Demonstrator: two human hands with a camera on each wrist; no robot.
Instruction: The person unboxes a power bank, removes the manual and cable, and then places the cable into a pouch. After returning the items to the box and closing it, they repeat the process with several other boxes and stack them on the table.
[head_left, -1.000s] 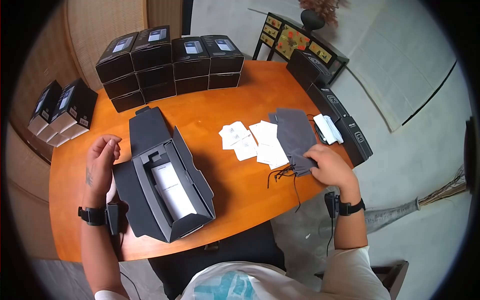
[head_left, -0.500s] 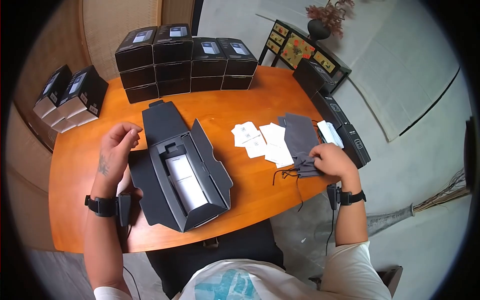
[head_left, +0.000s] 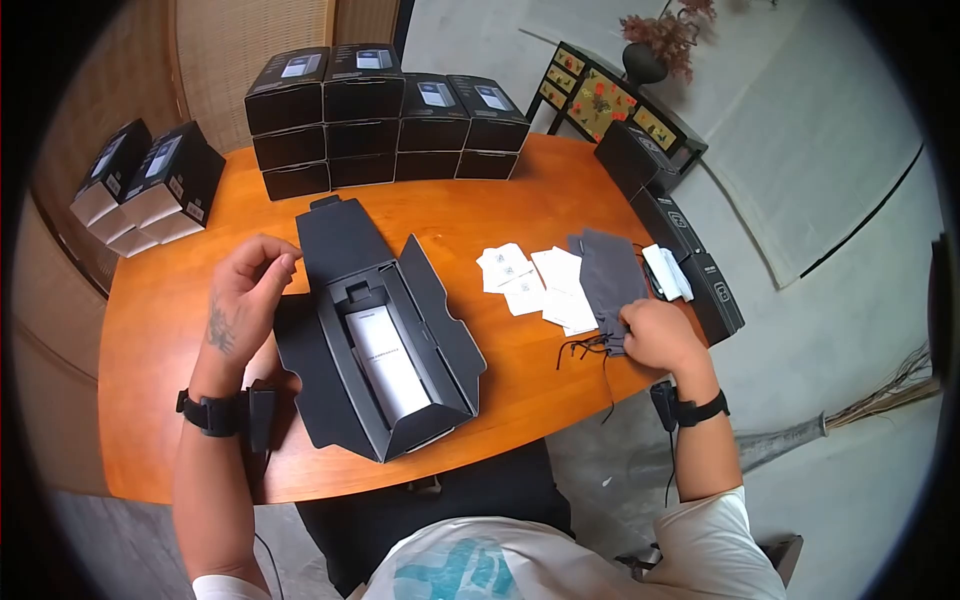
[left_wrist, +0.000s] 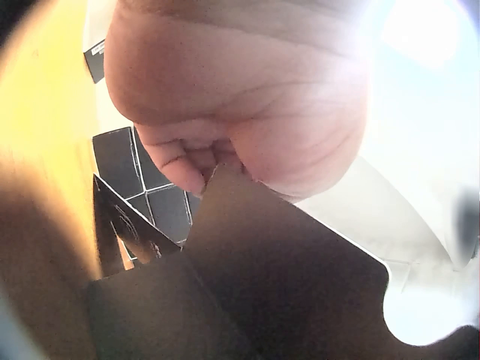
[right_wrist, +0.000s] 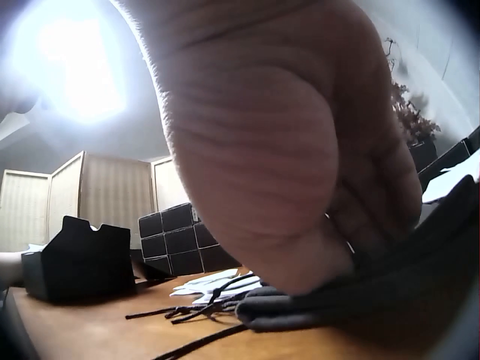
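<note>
Several cards [head_left: 567, 290] between open box [head_left: 438, 318], grey pouches [head_left: 612, 270]; stacked boxes [head_left: 365, 137] behind.

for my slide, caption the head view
Right hand on grey drawstring pouches, left hand beside an open black box.

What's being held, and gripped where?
Right hand holds a grey pouch, apparently pinched at the edge near its drawstring end. Left hand holds nothing visible.

Head view: fairly even light; open box [head_left: 320, 370] throws soft shadow rightward on table [head_left: 460, 215]; fisheye curve, black corners. Left wrist: washed out, glare upper right, soft focus. Right wrist: blown-out glare upper left, foreground dim.
</note>
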